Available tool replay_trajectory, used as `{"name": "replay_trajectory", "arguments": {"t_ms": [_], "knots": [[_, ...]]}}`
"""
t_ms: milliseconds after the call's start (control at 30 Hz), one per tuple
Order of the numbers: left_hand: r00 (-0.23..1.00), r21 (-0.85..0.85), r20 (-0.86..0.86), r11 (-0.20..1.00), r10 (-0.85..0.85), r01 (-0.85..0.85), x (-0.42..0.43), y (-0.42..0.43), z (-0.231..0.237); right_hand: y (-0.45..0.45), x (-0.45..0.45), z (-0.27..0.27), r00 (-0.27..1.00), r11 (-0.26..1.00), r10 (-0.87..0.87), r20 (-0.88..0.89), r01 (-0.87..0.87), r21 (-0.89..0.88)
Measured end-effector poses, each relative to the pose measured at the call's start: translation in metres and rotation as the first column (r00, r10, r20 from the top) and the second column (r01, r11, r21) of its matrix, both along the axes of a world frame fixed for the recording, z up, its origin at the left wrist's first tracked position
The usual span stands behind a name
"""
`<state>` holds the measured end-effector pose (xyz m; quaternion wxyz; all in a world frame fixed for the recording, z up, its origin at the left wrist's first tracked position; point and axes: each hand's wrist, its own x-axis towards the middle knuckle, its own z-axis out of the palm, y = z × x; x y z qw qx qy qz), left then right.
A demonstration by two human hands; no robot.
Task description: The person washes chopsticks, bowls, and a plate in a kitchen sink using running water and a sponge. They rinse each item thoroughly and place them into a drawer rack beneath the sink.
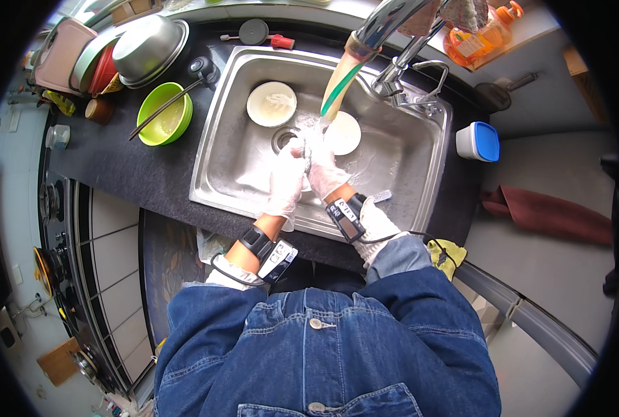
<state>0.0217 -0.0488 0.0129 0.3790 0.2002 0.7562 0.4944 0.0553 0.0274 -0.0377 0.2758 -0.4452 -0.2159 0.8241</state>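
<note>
In a stainless steel sink (pixel 393 180), my left hand (pixel 287 174) and my right hand (pixel 323 166) are close together, both in thin translucent gloves. Water runs onto them from a pale hose with a green stripe (pixel 337 88), fitted to the chrome faucet (pixel 390 26). Glare and splashing blur my fingers, so whatever may be between them cannot be made out. A white bowl (pixel 271 104) sits at the sink's back left, beyond the drain (pixel 286 138). Another white, round dish (pixel 344 134) lies just right of the hose, partly covered by it.
Left of the sink, chopsticks (pixel 166 110) rest across stacked green bowls (pixel 164 136), near an upturned metal basin (pixel 148 49). A blue-lidded container (pixel 477 142) stands at right. An orange soap bottle (pixel 476 39) is on the ledge. A yellow cloth (pixel 447 255) hangs by my right sleeve.
</note>
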Motion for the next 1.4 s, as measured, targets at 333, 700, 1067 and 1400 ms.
{"name": "replay_trajectory", "arguments": {"t_ms": [333,700,1067,1400], "knots": [[0.993,0.178,-0.117,0.983,-0.021,0.042,0.005,-0.008,-0.002,0.039,0.009,0.003,0.986,0.982,-0.161,-0.033,0.164,0.096],[0.99,0.02,0.067,0.992,-0.125,0.124,-0.01,-0.033,0.011,0.077,0.011,0.007,0.952,0.976,-0.209,-0.222,0.19,-0.104],[0.846,0.085,0.447,0.928,0.289,-0.362,-0.002,-0.01,-0.024,0.004,0.0,0.009,0.98,1.0,-0.015,-0.199,0.014,-0.007],[0.973,0.023,-0.014,0.972,0.232,-0.232,-0.002,0.02,-0.042,0.031,0.043,-0.016,0.915,0.779,0.328,0.234,-0.402,0.481]]}}
